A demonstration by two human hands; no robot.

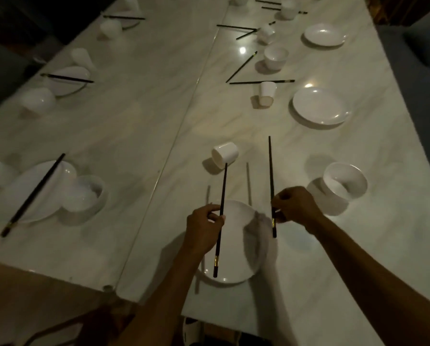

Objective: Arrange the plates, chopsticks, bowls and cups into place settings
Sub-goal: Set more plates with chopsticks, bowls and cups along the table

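Observation:
My left hand (204, 228) pinches one black chopstick (222, 193) above a white plate (236, 248) near the table's front edge. My right hand (293, 206) grips a second black chopstick (271, 171) just right of that plate, held nearly parallel to the first. A white cup (225, 154) lies on its side beyond the plate. To the right a white bowl (344, 181) rests tilted on the table.
Further along the right side sit two white plates (320, 106) (325, 34), a tipped cup (267, 93), a bowl (275, 57) and loose chopsticks (261, 82). On the left table (134, 116), plates carry chopsticks (34, 193) beside bowls (85, 193) and cups.

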